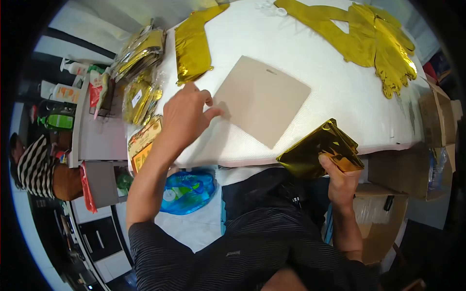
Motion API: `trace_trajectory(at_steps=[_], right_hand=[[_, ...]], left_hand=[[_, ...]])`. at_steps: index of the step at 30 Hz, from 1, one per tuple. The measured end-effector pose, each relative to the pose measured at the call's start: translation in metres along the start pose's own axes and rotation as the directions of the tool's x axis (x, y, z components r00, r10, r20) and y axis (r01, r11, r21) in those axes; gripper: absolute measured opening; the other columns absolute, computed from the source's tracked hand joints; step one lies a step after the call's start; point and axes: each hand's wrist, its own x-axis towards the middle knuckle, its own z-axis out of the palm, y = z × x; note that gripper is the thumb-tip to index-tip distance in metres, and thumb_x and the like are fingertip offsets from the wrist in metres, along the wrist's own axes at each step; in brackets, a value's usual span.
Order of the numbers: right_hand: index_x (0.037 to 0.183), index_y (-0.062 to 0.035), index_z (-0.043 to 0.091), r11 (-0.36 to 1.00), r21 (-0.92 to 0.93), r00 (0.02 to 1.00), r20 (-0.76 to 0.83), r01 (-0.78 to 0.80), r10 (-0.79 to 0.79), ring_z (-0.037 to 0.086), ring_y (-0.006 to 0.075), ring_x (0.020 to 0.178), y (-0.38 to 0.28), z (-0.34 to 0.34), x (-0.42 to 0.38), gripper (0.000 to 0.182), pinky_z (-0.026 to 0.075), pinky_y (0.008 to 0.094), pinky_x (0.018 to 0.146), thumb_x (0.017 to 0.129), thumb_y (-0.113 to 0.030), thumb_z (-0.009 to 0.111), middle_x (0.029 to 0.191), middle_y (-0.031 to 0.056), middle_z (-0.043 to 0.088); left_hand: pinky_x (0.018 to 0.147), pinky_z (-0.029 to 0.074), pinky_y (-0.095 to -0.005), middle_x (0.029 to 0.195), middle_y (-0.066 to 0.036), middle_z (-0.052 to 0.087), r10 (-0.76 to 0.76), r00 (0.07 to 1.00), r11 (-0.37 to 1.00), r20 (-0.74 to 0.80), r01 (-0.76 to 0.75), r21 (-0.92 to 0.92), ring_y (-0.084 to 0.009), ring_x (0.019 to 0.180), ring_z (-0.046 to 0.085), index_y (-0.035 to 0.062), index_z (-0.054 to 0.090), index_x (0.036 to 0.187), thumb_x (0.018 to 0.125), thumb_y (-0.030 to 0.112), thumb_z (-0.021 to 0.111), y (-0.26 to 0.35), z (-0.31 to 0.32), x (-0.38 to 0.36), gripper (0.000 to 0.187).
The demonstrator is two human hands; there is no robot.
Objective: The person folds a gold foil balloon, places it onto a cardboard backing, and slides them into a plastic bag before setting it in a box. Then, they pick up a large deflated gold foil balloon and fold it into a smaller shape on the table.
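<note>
The right hand [342, 180] grasps folded foil [318, 147] at lower right of centre; the left hand [187, 115], left of centre, has its grip released just beside the board [264, 102], mid-frame on the worktop [242, 29].

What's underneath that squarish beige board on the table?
White tablecloth shows around the beige board, with the left hand close to its left corner. Whatever lies directly beneath the board is covered, so I can't tell.
</note>
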Motion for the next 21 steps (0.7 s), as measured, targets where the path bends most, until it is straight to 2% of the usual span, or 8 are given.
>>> trace_trajectory(at_steps=[3, 5, 7, 8, 10, 13, 16, 21], right_hand=[[0.109, 0.0048, 0.073, 1.000, -0.004, 1.000, -0.012, -0.021, 0.021, 0.068, 0.0122, 0.087, -0.004, 0.001, 0.004, 0.023, 0.054, 0.0262, 0.081, 0.087, -0.001, 0.077, 0.100, 0.0066, 0.075], [0.109, 0.0049, 0.073, 1.000, 0.000, 1.000, -0.017, -0.026, 0.026, 0.068, 0.0123, 0.087, -0.004, 0.002, 0.007, 0.023, 0.054, 0.0261, 0.081, 0.087, 0.000, 0.077, 0.100, 0.0068, 0.075], [0.109, 0.0051, 0.073, 1.000, 0.020, 1.000, 0.013, -0.019, 0.019, 0.068, 0.0126, 0.087, -0.001, 0.004, 0.010, 0.023, 0.054, 0.0264, 0.081, 0.087, -0.001, 0.077, 0.100, 0.0070, 0.075], [0.109, 0.0051, 0.073, 1.000, 0.015, 1.000, 0.012, -0.017, 0.017, 0.068, 0.0126, 0.087, -0.001, 0.005, 0.011, 0.023, 0.054, 0.0264, 0.081, 0.087, -0.001, 0.077, 0.100, 0.0070, 0.075], [0.109, 0.0055, 0.072, 1.000, -0.004, 0.999, -0.013, -0.031, 0.031, 0.068, 0.0132, 0.088, -0.002, 0.006, 0.012, 0.024, 0.054, 0.0271, 0.082, 0.087, -0.001, 0.078, 0.100, 0.0074, 0.075], [0.110, 0.0058, 0.072, 1.000, -0.013, 0.999, -0.028, -0.027, 0.026, 0.068, 0.0141, 0.089, -0.006, 0.005, 0.015, 0.025, 0.054, 0.0282, 0.084, 0.087, -0.001, 0.078, 0.101, 0.0079, 0.075], [0.111, 0.0058, 0.072, 0.999, -0.053, 1.000, -0.018, -0.010, 0.009, 0.068, 0.0147, 0.089, -0.008, 0.007, 0.019, 0.025, 0.054, 0.0287, 0.084, 0.087, -0.001, 0.078, 0.102, 0.0082, 0.075], [0.110, 0.0057, 0.072, 0.998, -0.060, 1.000, -0.003, 0.020, -0.021, 0.068, 0.0150, 0.089, -0.012, 0.006, 0.024, 0.025, 0.054, 0.0286, 0.084, 0.087, -0.001, 0.077, 0.102, 0.0082, 0.075]], left_hand=[[0.082, 0.052, -0.0445, 0.099, -0.016, 0.066, 0.214, 0.976, 0.974, -0.030, -0.211, 0.086, -0.0357, 0.097, 0.065, 0.0009, 0.071, 0.091, 0.079, 0.029, 0.083, 0.009, -0.001, 0.041, 0.033], [0.086, 0.052, -0.0440, 0.102, -0.016, 0.065, 0.352, 0.927, 0.934, -0.132, -0.357, -0.012, -0.0359, 0.099, 0.064, 0.0007, 0.067, 0.099, 0.079, 0.028, 0.082, 0.011, 0.016, 0.080, 0.037], [0.087, 0.051, -0.0425, 0.104, -0.015, 0.065, 0.621, 0.706, 0.724, -0.341, -0.683, -0.096, -0.0359, 0.099, 0.064, 0.0015, 0.063, 0.107, 0.079, 0.025, 0.082, 0.023, 0.030, 0.116, 0.042], [0.087, 0.051, -0.0425, 0.104, -0.015, 0.065, 0.620, 0.705, 0.723, -0.345, -0.684, -0.099, -0.0359, 0.099, 0.064, 0.0015, 0.063, 0.107, 0.079, 0.025, 0.082, 0.026, 0.035, 0.129, 0.042], [0.086, 0.052, -0.0403, 0.107, -0.015, 0.065, 0.585, 0.811, 0.804, 0.027, -0.574, -0.156, -0.0322, 0.097, 0.064, 0.0024, 0.058, 0.113, 0.078, 0.021, 0.081, 0.035, 0.040, 0.146, 0.046], [0.083, 0.051, -0.0382, 0.100, -0.013, 0.066, 0.486, 0.849, 0.871, 0.208, -0.450, -0.198, -0.0288, 0.091, 0.063, 0.0025, 0.060, 0.106, 0.077, 0.018, 0.080, 0.041, 0.033, 0.159, 0.038], [0.077, 0.050, -0.0354, 0.087, -0.011, 0.066, 0.465, 0.828, 0.882, 0.314, -0.406, -0.238, -0.0253, 0.081, 0.061, 0.0023, 0.062, 0.092, 0.078, 0.019, 0.080, 0.041, 0.029, 0.164, 0.028], [0.071, 0.049, -0.0320, 0.074, -0.007, 0.065, 0.430, 0.858, 0.866, 0.279, -0.305, -0.397, -0.0190, 0.071, 0.059, 0.0015, 0.063, 0.082, 0.078, 0.019, 0.082, 0.033, 0.032, 0.157, 0.025]])
